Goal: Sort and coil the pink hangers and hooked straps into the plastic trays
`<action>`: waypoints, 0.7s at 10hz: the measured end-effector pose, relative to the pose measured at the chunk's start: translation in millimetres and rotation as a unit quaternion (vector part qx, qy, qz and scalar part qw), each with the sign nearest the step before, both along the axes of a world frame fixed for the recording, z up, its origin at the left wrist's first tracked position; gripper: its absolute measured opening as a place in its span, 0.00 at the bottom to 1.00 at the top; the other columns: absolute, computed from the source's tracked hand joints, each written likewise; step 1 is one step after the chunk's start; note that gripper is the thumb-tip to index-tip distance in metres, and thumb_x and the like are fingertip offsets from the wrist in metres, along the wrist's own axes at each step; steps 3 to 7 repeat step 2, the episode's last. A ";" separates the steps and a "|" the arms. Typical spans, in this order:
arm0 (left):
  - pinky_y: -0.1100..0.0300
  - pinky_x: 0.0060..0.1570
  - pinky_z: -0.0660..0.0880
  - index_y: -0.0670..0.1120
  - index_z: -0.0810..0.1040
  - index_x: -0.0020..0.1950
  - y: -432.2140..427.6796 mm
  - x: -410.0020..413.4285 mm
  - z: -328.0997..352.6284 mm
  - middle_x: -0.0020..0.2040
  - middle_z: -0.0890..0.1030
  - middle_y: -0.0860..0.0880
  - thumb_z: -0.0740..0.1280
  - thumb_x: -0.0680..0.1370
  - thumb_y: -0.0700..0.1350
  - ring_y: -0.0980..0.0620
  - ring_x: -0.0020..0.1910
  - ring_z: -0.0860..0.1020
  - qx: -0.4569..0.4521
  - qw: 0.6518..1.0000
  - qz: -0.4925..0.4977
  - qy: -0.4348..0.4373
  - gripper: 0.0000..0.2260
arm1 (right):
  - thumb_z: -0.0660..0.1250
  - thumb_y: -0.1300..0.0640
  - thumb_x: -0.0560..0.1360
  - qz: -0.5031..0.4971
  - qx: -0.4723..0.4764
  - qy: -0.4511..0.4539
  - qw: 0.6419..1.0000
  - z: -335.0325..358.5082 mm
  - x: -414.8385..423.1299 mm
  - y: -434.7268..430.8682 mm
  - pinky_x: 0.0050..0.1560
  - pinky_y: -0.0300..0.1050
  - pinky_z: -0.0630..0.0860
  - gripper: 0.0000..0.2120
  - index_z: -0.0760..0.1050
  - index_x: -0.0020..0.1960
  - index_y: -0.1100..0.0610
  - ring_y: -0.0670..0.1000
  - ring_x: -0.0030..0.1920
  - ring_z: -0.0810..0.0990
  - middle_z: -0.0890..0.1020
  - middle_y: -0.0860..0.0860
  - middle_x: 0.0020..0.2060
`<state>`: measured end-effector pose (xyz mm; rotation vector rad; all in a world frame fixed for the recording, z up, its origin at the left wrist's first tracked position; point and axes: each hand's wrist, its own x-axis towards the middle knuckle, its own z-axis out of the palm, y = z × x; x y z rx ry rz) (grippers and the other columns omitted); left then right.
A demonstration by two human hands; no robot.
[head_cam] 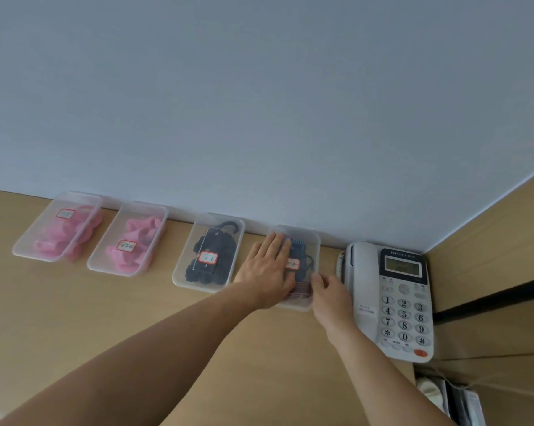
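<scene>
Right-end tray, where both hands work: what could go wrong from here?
1. The left hand presses flat on the dark straps in the right-end tray; when it lifts, the striped strap at the near edge may spring out.
2. The telephone stands close beside the right hand, which grips the tray's near corner; a sideways move could knock it.
</scene>
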<state>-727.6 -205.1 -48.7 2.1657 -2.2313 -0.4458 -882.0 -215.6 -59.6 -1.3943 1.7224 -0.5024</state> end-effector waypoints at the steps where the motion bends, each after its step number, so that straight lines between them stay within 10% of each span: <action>1: 0.50 0.78 0.44 0.45 0.46 0.81 22.3 7.0 10.8 0.81 0.46 0.47 0.52 0.81 0.55 0.50 0.79 0.41 -0.017 1.000 -0.011 0.013 0.31 | 0.61 0.49 0.79 -0.015 0.016 -0.020 1.000 8.1 5.5 18.4 0.48 0.57 0.79 0.12 0.77 0.51 0.56 0.58 0.45 0.81 0.82 0.54 0.44; 7: 0.51 0.78 0.45 0.47 0.49 0.80 62.9 17.5 13.3 0.81 0.49 0.49 0.56 0.81 0.52 0.51 0.79 0.42 -0.019 0.998 -0.022 0.051 0.30 | 0.63 0.49 0.77 -0.032 0.018 -0.022 0.999 5.6 7.1 54.3 0.48 0.57 0.80 0.09 0.74 0.49 0.53 0.56 0.43 0.82 0.82 0.53 0.41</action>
